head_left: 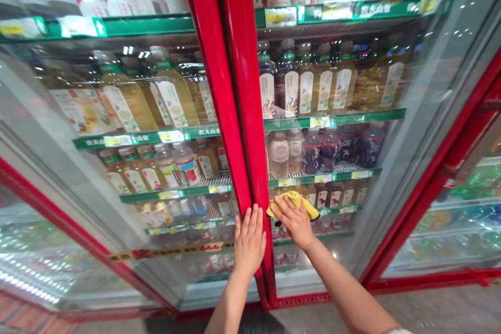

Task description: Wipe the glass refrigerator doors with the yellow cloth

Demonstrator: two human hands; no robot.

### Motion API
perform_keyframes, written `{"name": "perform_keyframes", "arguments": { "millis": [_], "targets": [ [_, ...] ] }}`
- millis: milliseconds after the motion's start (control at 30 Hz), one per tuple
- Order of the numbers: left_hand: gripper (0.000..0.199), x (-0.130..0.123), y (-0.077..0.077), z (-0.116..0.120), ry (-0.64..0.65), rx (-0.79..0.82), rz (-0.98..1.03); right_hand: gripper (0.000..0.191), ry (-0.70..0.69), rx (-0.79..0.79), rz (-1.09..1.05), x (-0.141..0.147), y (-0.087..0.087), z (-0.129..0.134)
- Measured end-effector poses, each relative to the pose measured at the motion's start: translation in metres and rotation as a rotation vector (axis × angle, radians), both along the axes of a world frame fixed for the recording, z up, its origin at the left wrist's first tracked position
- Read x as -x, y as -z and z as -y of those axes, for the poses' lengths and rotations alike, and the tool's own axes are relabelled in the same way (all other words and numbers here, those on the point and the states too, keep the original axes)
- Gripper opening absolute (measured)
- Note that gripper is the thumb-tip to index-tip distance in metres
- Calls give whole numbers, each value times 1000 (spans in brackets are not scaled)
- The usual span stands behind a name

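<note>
My left hand [249,242] lies flat on the red door frame [250,167] of an upright drinks fridge, fingers stretched upward. Just right of it, my right hand [295,222] presses a folded yellow cloth [313,209] with a dark edge against the right glass door [313,276]. Part of the cloth is hidden under my fingers. Both hands are low on the doors, close to where the two red frames meet.
Behind the glass, bottles [340,86] line several shelves with green price strips [334,119]. A yellow-and-red sticker strip [172,250] crosses the left door. More red-framed fridges stand at both sides. Grey floor [313,321] shows below, with brick-patterned edging [33,315] at bottom left.
</note>
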State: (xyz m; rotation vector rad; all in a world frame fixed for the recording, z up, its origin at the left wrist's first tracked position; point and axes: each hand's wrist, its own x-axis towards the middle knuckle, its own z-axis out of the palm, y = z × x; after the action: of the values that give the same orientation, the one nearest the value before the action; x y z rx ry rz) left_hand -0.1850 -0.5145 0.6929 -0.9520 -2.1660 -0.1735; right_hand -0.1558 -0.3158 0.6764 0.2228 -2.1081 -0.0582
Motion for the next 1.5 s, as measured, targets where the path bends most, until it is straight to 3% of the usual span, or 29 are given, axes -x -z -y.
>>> {"name": "perform_keyframes", "arguments": {
  "millis": [167, 333, 400, 567, 700, 833, 933, 1100, 1167, 1333, 1400, 1500],
  "targets": [
    [75, -2, 7, 1, 6, 3, 37, 62, 66, 89, -33, 10, -9, 6],
    [75, -6, 10, 8, 12, 17, 67, 52, -44, -20, 35, -10, 20, 3],
    [76, -8, 10, 12, -1, 2, 56, 48, -59, -11, 39, -23, 24, 0],
    [79, -15, 15, 18, -31, -88, 1, 50, -75, 119, -150, -29, 1, 12],
    [79, -14, 14, 15, 11, -79, 0, 50, -162, 46, -155, -9, -19, 25],
    [73, -6, 6, 6, 22, -33, 26, 51, -126, 84, -219, 10, -28, 27],
    [73, -3, 11, 4, 0, -19, 41, 49, -99, 75, -223, 9, -17, 25],
    [71, -6, 38, 13, 50, 55, 35, 46, -115, -4, -154, -5, 4, 20],
    [70, -6, 35, 12, 40, 55, 45, 46, -127, -6, -154, -5, -4, 19],
    [70, 1, 7, -4, -8, -4, 67, 50, -95, 93, -228, 9, -32, 24],
    [69, 1, 10, -7, -14, -12, 78, 50, -88, 121, -237, 10, -25, 27],
    [70, -7, 39, -2, -11, 23, 103, 49, -118, 90, -162, 0, 5, 26]
  ]
}}
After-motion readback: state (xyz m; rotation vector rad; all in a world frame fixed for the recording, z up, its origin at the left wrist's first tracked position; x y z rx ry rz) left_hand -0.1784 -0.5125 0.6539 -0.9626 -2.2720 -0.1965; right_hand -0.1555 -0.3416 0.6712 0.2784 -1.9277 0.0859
